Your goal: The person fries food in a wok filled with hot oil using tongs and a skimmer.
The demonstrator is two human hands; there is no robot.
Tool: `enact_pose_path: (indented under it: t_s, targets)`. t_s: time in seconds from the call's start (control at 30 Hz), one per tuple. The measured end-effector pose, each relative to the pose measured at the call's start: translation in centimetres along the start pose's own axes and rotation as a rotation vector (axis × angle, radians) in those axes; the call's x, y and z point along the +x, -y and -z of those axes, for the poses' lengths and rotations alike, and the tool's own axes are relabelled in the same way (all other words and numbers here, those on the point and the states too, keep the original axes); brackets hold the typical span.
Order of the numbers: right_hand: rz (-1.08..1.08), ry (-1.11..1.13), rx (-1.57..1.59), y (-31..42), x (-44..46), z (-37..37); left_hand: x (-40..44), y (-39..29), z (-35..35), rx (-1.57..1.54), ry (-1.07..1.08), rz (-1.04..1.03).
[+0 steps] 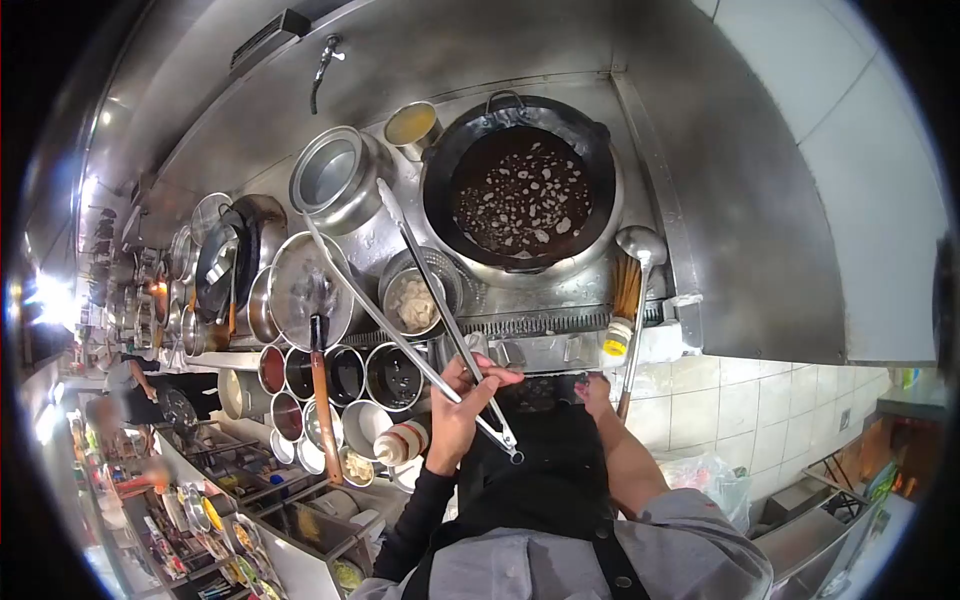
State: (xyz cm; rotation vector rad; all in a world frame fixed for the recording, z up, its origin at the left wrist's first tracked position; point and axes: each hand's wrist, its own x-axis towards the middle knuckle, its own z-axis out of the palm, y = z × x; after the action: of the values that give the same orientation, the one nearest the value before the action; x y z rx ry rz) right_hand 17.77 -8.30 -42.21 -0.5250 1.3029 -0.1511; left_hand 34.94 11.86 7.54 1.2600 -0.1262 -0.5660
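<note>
My left hand [458, 412] is closed around long metal tongs [431, 285]. Their two arms are spread apart and reach forward over the stove. Beneath them, a small strainer bowl [412, 304] holds pale pieces. To the right of the tongs sits a big black wok [437, 188] filled with dark liquid [490, 205], on which pale pieces float. My right hand [594, 392] is low in front of the stove edge, left of the handle of a ladle [641, 246]. Its fingers are foreshortened, so I cannot tell whether they are open or closed.
Behind the tongs stand a steel pot [330, 175] and a can of yellowish liquid [410, 126]. A bamboo brush [625, 290] lies beside the ladle. Several sauce containers [395, 376] and squeeze bottles [402, 440] stand at left. A person [140, 385] is farther left.
</note>
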Motion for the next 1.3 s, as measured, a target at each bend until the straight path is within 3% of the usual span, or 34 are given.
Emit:
enact_pose_path:
  t_s: [0.07, 0.1, 0.17, 0.2, 0.23, 0.3, 0.4, 0.47, 0.53, 0.63, 0.67, 0.7, 0.77, 0.97, 1.0, 1.03, 1.1, 1.13, 1.27, 1.3]
  targets:
    - [0.089, -0.08, 0.163, 0.2, 2.0, -2.4, -1.5, 1.0, 0.3, 0.005, -0.017, 0.042]
    - [0.02, -0.121, 0.203, 0.9, 3.3, -3.0, -2.6, 2.0, 0.9, 0.022, -0.028, 0.058]
    - [0.076, -0.042, 0.487, -1.0, 6.2, -2.8, -4.1, 3.0, 1.2, 0.042, -0.081, 0.119]
    - [-0.04, -0.132, 0.546, -1.2, 7.0, -2.5, -4.6, 3.6, 1.6, 0.041, -0.091, 0.13]
    - [0.013, -0.037, 0.516, -3.1, 9.3, -1.5, -5.2, 4.1, 2.0, 0.038, -0.101, 0.143]
    - [0.037, -0.165, 0.412, -2.9, 8.4, -2.6, -5.6, 5.1, 2.7, 0.03, -0.12, 0.16]
    - [-0.072, 0.028, 0.165, -3.8, 5.3, -1.0, -5.4, 5.4, 2.4, 0.035, -0.122, 0.157]
    - [-0.234, -0.052, -0.314, -1.3, 0.4, -2.2, -5.2, 5.1, 1.6, 0.032, -0.112, 0.133]
    - [-0.227, 0.284, -0.636, 1.4, -4.9, -1.6, -4.8, 4.7, 0.9, 0.02, -0.051, 0.093]
    - [0.135, 0.874, -1.053, 7.5, -14.9, -1.1, -4.5, 3.8, -0.3, 0.009, -0.009, 0.029]
    - [0.152, 1.027, -1.181, 10.2, -18.2, -0.7, -4.4, 3.7, -0.4, 0.015, 0.0, 0.009]
    - [0.044, 0.971, -1.317, 12.4, -22.0, -0.9, -4.3, 3.7, -0.5, 0.02, 0.007, -0.006]
    - [0.331, 1.071, -1.592, 16.8, -28.5, -0.2, -3.7, 3.6, -0.8, 0.046, 0.021, -0.052]
    - [0.39, 1.058, -1.602, 23.2, -35.1, 3.9, -2.6, 3.5, -2.4, 0.014, 0.045, -0.094]
    - [0.155, 1.03, -1.611, 24.1, -35.4, 4.2, -2.7, 3.6, -2.5, -0.005, 0.047, -0.074]
    - [0.068, 0.983, -1.628, 25.1, -36.5, 3.7, -2.5, 3.6, -2.6, -0.021, 0.051, -0.057]
    - [0.099, 0.999, -1.505, 25.3, -36.7, 5.1, -2.4, 3.8, -2.6, -0.029, 0.083, -0.098]
    - [0.049, 0.893, -1.435, 25.3, -37.8, 5.2, -2.3, 3.8, -2.7, -0.014, 0.087, -0.112]
    - [0.168, 0.945, -1.774, 24.4, -37.2, 6.4, -2.4, 3.6, -2.8, 0.021, 0.074, -0.114]
    - [0.149, 0.897, -1.713, 24.0, -37.0, 6.8, -2.3, 3.5, -2.8, 0.078, 0.066, -0.122]
